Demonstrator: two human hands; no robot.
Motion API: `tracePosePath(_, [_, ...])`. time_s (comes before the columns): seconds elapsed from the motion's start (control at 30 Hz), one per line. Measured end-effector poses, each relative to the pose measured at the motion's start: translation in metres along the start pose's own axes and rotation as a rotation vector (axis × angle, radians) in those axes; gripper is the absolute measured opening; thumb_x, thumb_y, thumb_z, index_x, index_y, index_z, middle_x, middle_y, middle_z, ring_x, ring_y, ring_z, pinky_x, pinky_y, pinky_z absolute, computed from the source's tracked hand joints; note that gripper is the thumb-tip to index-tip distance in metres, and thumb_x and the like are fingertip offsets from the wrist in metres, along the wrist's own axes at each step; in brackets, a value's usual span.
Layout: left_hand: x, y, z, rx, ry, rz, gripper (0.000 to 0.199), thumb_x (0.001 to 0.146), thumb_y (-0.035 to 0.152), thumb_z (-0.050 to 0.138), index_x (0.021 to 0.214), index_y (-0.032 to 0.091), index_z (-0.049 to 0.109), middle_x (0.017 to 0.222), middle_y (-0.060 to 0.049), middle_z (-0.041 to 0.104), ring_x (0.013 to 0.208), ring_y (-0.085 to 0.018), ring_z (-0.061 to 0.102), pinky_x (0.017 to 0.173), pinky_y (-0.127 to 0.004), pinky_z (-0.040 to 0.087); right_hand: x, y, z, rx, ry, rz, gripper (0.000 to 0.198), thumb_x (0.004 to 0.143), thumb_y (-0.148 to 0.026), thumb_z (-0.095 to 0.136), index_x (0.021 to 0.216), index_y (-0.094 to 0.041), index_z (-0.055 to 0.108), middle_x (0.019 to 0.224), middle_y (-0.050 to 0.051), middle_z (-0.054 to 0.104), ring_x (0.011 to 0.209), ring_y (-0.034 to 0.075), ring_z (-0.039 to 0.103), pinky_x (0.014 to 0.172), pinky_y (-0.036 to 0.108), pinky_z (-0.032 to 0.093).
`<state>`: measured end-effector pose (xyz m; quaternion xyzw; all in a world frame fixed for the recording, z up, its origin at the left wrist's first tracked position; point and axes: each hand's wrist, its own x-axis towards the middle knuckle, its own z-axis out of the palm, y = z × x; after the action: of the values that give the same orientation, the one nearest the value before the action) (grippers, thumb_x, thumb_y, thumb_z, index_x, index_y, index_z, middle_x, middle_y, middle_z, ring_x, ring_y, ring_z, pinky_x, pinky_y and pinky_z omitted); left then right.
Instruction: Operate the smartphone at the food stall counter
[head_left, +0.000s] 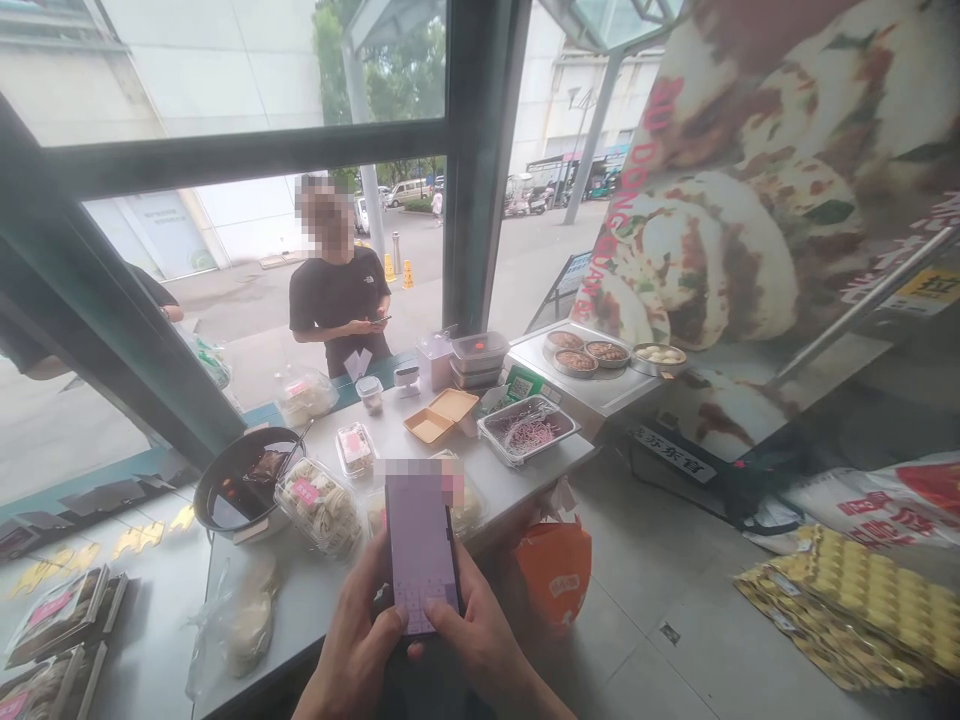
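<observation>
A smartphone stands upright between my two hands, above the front edge of the metal counter. My left hand is wrapped round its left side, with the thumb at the lower screen. My right hand grips the right side, and that thumb also rests over the lower screen, where a keypad shows. Behind the phone are a clear box of pale dough food and other clear packs, partly hidden. A small labelled box and an open brown carton lie farther back.
A dark pan of liquid and a bag of round flat dough are at left. A metal tray under plastic film and several steamers stand right. Outside the window, a person holds something. Egg trays lie right.
</observation>
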<state>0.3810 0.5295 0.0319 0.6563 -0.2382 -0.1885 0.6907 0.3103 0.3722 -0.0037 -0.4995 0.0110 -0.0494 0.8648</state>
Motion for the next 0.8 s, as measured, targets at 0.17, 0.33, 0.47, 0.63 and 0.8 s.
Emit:
tracePosePath(0.17, [0.000,0.007,0.000,0.014,0.023,-0.008,0.073,0.091,0.055,0.069,0.157,0.025,0.058,0.154,-0.009,0.068,0.136,-0.040,0.062,0.109,-0.045,0.056,-0.002,-0.015,-0.003,0.155,-0.158,0.036,0.083,0.079,-0.033,0.081,0.154,-0.024,0.046,0.133,0.012,0.066,0.102,0.026,0.072,0.077,0.038,0.069])
tracePosePath(0.33, [0.001,0.001,-0.002,-0.012,0.032,0.000,0.067,0.092,0.053,0.070,0.152,0.026,0.062,0.150,-0.009,0.070,0.134,-0.039,0.063,0.102,-0.040,0.058,-0.003,-0.025,-0.002,0.132,-0.172,0.037,0.076,0.079,-0.031,0.079,0.149,-0.021,0.050,0.136,0.014,0.065,0.099,0.025,0.073,0.077,0.039,0.067])
tracePosePath(0.47, [0.004,-0.006,-0.004,0.004,0.024,0.036,0.062,0.094,0.053,0.069,0.148,0.024,0.064,0.141,-0.010,0.074,0.125,-0.035,0.067,0.102,-0.040,0.059,-0.005,-0.025,0.000,0.109,-0.165,0.037,0.074,0.081,-0.039,0.082,0.146,-0.023,0.049,0.141,0.014,0.063,0.110,0.027,0.072,0.079,0.036,0.067])
tracePosePath(0.63, [0.011,-0.002,0.000,0.147,0.094,-0.068,0.047,0.096,0.059,0.065,0.121,0.019,0.073,0.111,-0.010,0.079,0.096,-0.028,0.071,0.082,-0.035,0.059,-0.011,-0.028,0.004,0.045,-0.168,0.039,0.069,0.083,-0.029,0.074,0.147,-0.027,0.050,0.146,0.011,0.059,0.119,0.028,0.067,0.084,0.041,0.067])
tracePosePath(0.8, [0.011,0.000,-0.001,0.172,0.110,-0.044,0.047,0.097,0.060,0.062,0.118,0.020,0.075,0.111,-0.008,0.079,0.097,-0.027,0.070,0.080,-0.033,0.057,-0.012,-0.029,0.004,0.054,-0.166,0.046,0.069,0.082,-0.031,0.074,0.147,-0.026,0.049,0.144,0.012,0.060,0.113,0.027,0.068,0.083,0.040,0.066])
